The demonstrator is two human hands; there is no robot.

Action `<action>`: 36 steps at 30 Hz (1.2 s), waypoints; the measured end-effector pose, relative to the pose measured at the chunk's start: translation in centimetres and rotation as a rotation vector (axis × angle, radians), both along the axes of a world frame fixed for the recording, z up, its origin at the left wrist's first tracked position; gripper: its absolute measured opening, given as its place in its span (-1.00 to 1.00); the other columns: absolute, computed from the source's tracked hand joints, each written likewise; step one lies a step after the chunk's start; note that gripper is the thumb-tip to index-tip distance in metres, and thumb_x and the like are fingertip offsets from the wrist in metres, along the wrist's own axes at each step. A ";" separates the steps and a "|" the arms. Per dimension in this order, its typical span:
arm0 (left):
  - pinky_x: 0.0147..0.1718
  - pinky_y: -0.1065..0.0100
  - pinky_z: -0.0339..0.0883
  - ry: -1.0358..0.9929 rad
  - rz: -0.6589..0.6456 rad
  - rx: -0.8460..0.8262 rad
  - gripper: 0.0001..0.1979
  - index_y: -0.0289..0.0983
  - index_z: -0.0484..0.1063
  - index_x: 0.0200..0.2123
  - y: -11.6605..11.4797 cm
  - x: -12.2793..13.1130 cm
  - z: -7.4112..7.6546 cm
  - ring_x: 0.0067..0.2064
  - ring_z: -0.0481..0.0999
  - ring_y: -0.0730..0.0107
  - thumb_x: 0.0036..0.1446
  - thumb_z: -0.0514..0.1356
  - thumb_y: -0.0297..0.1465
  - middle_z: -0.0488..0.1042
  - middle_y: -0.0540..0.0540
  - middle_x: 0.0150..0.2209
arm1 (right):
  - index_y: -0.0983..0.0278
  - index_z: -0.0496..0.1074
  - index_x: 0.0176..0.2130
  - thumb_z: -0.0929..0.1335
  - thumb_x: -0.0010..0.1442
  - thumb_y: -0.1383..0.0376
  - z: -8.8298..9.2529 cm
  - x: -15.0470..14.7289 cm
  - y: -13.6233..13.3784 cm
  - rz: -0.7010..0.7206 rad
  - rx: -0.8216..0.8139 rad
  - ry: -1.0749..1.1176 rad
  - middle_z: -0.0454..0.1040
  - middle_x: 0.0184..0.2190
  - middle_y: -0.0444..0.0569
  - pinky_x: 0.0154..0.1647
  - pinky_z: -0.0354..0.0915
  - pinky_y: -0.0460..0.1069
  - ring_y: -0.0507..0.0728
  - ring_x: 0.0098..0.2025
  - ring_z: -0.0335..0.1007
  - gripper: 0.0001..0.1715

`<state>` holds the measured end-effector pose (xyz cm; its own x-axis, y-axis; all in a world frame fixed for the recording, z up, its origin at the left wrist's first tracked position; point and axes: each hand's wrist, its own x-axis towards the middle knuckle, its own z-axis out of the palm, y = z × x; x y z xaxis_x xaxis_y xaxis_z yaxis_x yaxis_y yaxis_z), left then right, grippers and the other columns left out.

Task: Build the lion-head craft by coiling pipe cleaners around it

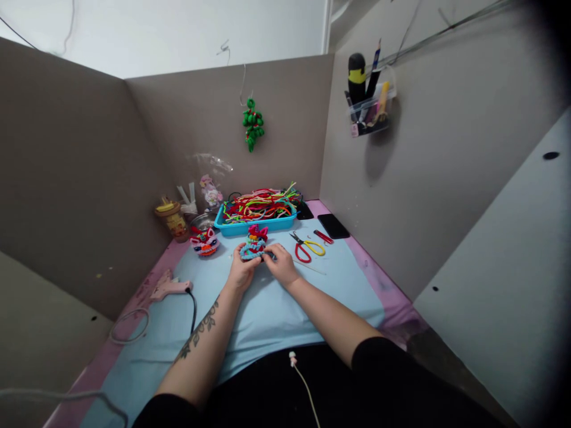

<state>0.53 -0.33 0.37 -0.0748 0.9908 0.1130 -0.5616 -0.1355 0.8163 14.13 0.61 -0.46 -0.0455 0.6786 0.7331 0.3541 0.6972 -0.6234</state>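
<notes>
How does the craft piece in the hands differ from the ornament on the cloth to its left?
The craft piece is held between the left hand and right hand; the ornament sits untouched on the blue cloth. The craft piece shows a light blue rim, the ornament a pink and orange front. Both include red.

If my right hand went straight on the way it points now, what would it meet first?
Your right hand would first meet the colorful craft piece, which it seems to be touching; exact depth is unclear.
</notes>
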 end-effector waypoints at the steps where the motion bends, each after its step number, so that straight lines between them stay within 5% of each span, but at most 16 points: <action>1: -0.14 0.30 0.32 0.003 0.004 -0.006 -0.20 -0.19 0.16 -0.07 0.0 0.0 0.0 -0.24 0.53 0.38 -0.41 0.46 -0.59 0.50 -0.01 -0.25 | 0.24 0.41 -0.31 0.29 0.13 0.34 0.0 0.0 0.0 0.003 -0.001 0.001 0.43 -0.35 -0.03 -0.15 0.31 0.00 0.12 -0.24 0.37 -0.90; 7: -0.16 0.34 0.32 0.028 -0.009 0.030 -0.25 -0.22 0.20 -0.04 0.2 0.2 0.2 -0.28 0.54 0.40 -0.34 0.46 -0.51 0.53 -0.05 -0.28 | 0.23 0.40 -0.32 0.29 0.12 0.34 -0.3 -0.3 0.2 0.005 -0.013 -0.003 0.43 -0.35 -0.04 -0.16 0.31 0.00 0.11 -0.24 0.37 -0.91; 14: -0.26 0.33 0.36 0.088 0.046 -0.033 -0.04 -0.20 0.02 0.17 0.2 0.3 -0.2 -0.38 0.53 0.39 -0.28 0.45 -0.43 0.51 -0.01 -0.37 | 0.23 0.39 -0.35 0.28 0.12 0.36 -0.3 -0.5 0.1 -0.030 -0.022 -0.011 0.41 -0.38 -0.05 -0.19 0.31 0.00 0.11 -0.27 0.35 -0.91; 21: -0.37 0.31 0.41 -0.028 0.021 -0.103 -0.36 -0.16 0.15 0.04 -0.2 0.2 0.3 -0.37 0.52 0.38 -0.11 0.34 -0.31 0.49 -0.03 -0.30 | 0.24 0.39 -0.34 0.28 0.12 0.38 0.0 -0.4 0.0 -0.009 0.009 -0.025 0.40 -0.39 -0.05 -0.18 0.31 -0.01 0.11 -0.27 0.35 -0.90; 29: -0.46 0.27 0.42 -0.044 0.047 -0.167 -0.49 -0.20 0.21 -0.12 0.1 -0.1 0.3 -0.48 0.47 0.38 -0.23 0.24 -0.49 0.47 0.01 -0.42 | 0.22 0.40 -0.33 0.29 0.11 0.39 -0.1 -0.5 -0.1 -0.026 0.001 -0.011 0.41 -0.36 -0.04 -0.17 0.32 0.00 0.11 -0.25 0.36 -0.89; 36: -0.45 0.37 0.39 -0.002 0.006 -0.106 -0.34 -0.13 0.14 0.07 -0.6 0.1 0.9 -0.47 0.48 0.42 -0.15 0.24 -0.48 0.48 0.02 -0.40 | 0.21 0.39 -0.32 0.29 0.13 0.35 0.0 -0.4 -0.4 -0.004 0.017 -0.044 0.41 -0.37 -0.04 -0.19 0.32 0.00 0.11 -0.27 0.35 -0.91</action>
<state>0.58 -0.88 1.28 -0.0809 0.9967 0.0072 -0.5630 -0.0517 0.8249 13.72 0.24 -0.48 -0.0750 0.6663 0.7419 0.3838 0.7060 -0.5952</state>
